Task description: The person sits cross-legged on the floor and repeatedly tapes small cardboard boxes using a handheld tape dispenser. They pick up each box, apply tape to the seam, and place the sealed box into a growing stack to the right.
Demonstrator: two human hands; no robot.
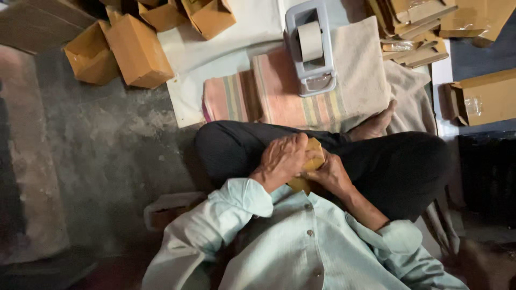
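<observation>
Hands: my left hand (280, 159) and right hand (330, 174) both clasp one small cardboard box (310, 161) over my lap.
Room: bare floor (107, 156) at left.
Count: one tape dispenser (310, 48); three folded boxes (123, 48) beyond.

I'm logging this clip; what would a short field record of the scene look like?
left hand: wrapped over small tan cardboard box
right hand: grips the same box from beneath
posture: seated cross-legged on striped cloth mat
ahead: grey tape dispenser with tan tape roll
left side: open brown cardboard boxes
right side: stack of flattened brown cardboard
</observation>
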